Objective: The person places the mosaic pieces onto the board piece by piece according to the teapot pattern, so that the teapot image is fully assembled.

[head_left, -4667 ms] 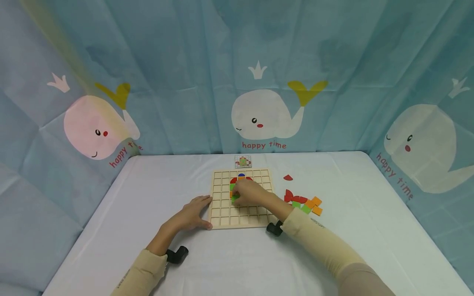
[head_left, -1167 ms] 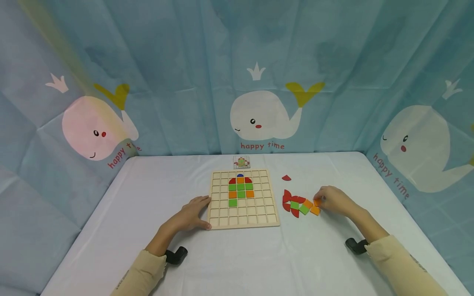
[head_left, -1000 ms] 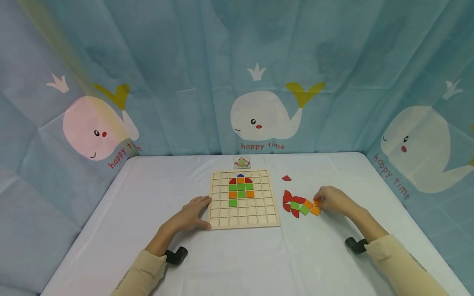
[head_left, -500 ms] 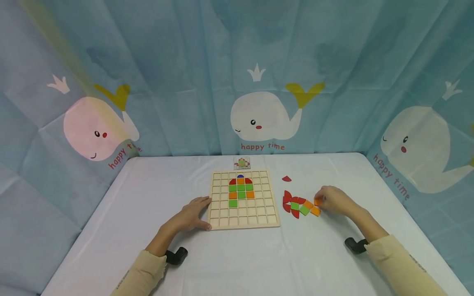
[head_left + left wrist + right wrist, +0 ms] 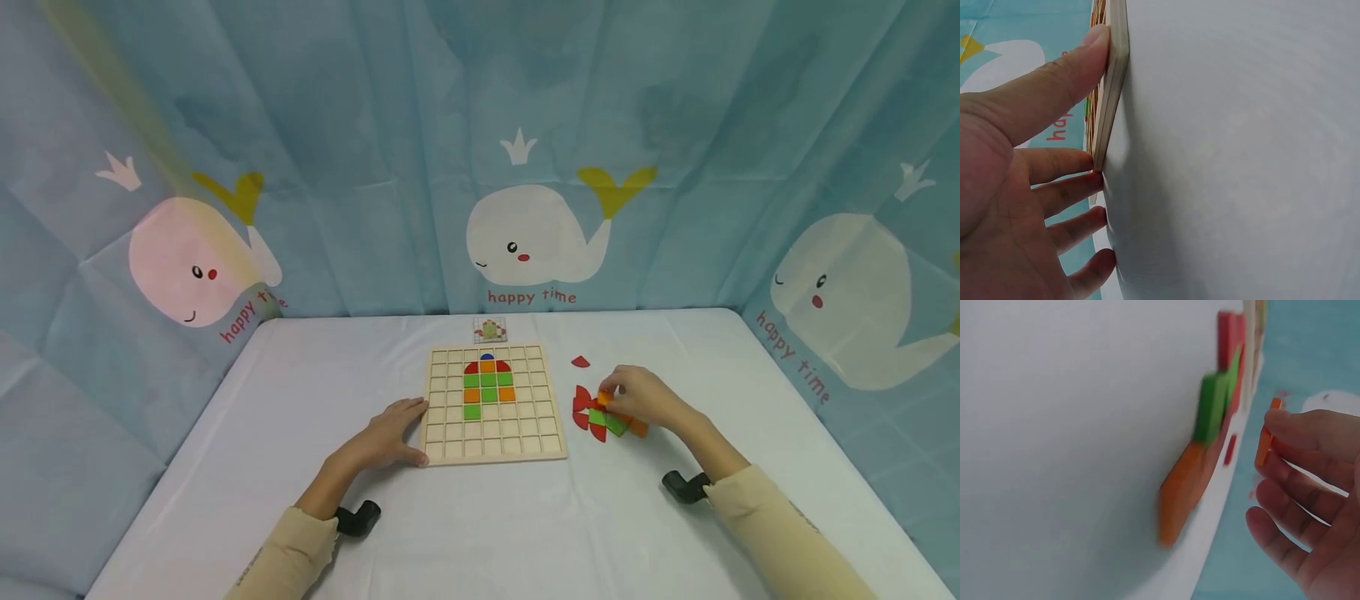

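A wooden grid board [image 5: 517,429] lies on the table, with green, orange, red and blue tiles set in its upper middle cells. My left hand [image 5: 386,432] rests at the board's left side; in the left wrist view the thumb [image 5: 1063,81] touches its edge and the other fingers stretch out loosely. Between thumb and fingertips my right hand [image 5: 647,395] pinches an orange square tile [image 5: 1265,440], raised above the loose pieces right of the board. Under that hand lie a green tile [image 5: 1210,407] and another orange tile [image 5: 1179,490], partly hidden in the head view.
Several red quarter-round pieces [image 5: 582,396] lie among the loose tiles, and a single red piece [image 5: 581,361] sits farther back. Behind the board is a small picture card [image 5: 490,329]. A blue whale-print curtain [image 5: 375,242] stands behind the white table [image 5: 480,533].
My right hand has left the board, gone to the loose pieces and picked up an orange tile, now moving left with it. A green tile sits newly uncovered on the board. My left hand stays put.
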`<control>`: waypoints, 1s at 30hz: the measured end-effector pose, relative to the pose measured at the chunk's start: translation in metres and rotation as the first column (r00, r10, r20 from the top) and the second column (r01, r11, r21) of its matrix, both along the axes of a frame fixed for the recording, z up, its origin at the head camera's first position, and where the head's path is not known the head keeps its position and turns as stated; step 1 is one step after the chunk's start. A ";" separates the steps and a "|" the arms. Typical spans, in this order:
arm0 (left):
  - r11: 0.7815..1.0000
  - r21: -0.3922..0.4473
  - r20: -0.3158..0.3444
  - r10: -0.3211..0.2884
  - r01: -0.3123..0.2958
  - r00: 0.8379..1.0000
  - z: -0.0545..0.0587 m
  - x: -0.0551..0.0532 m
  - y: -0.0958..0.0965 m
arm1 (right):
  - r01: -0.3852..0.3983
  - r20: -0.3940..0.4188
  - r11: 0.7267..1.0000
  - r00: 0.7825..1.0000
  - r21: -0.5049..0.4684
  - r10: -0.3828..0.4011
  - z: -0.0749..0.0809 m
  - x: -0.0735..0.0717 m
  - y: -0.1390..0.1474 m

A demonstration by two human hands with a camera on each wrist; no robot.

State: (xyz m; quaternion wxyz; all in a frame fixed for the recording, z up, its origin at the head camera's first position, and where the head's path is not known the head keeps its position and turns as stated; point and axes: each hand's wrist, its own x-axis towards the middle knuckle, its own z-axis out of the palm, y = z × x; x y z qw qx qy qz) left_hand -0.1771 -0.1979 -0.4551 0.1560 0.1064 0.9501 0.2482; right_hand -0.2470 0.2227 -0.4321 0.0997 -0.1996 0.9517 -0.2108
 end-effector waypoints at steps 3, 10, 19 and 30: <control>1.000 -0.001 0.000 -0.001 0.001 1.000 0.000 0.000 0.000 | -0.023 -0.010 1.000 1.000 -0.008 0.023 0.001 0.000 -0.013; 1.000 -0.007 -0.009 -0.010 0.010 1.000 -0.001 -0.002 -0.002 | -0.153 -0.092 0.988 0.984 -0.029 0.149 0.003 -0.004 -0.050; 1.000 -0.007 -0.004 -0.012 0.012 1.000 -0.002 -0.002 0.000 | -0.203 -0.047 0.979 0.978 -0.014 0.202 0.003 -0.008 -0.101; 1.000 -0.014 -0.006 -0.003 0.003 1.000 -0.003 -0.002 0.000 | -0.311 -0.079 0.949 0.946 0.059 0.315 -0.002 -0.008 -0.143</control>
